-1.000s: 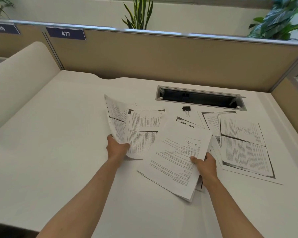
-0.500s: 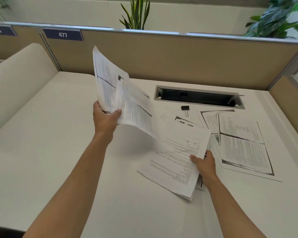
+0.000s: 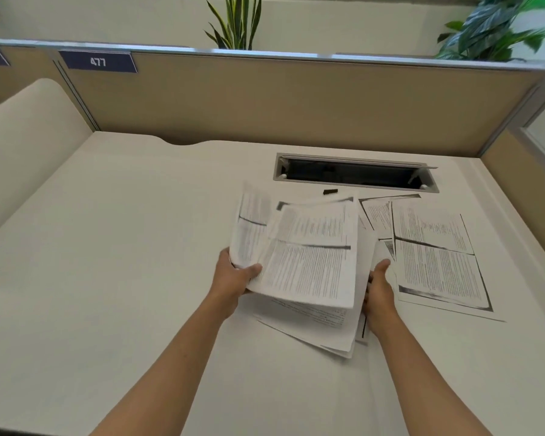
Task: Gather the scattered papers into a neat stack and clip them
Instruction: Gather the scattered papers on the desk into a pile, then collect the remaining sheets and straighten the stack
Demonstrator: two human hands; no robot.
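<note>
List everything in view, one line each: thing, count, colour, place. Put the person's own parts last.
Desk: one, white, fills the foreground.
Held sheets: a few, white with black print, over the desk centre.
Lower pile: one, white, under the held sheets.
Loose pages: at least two, white, printed, desk right.
Binder clip: one, black, behind the papers.
Cable tray: one, grey, open, desk rear.
Partition: one, tan, behind the desk.
Label 477: one, navy, partition top left.
Plants: two, green, beyond the partition.
Left hand: grips the held sheets.
Right hand: at the pile's right edge.
</note>
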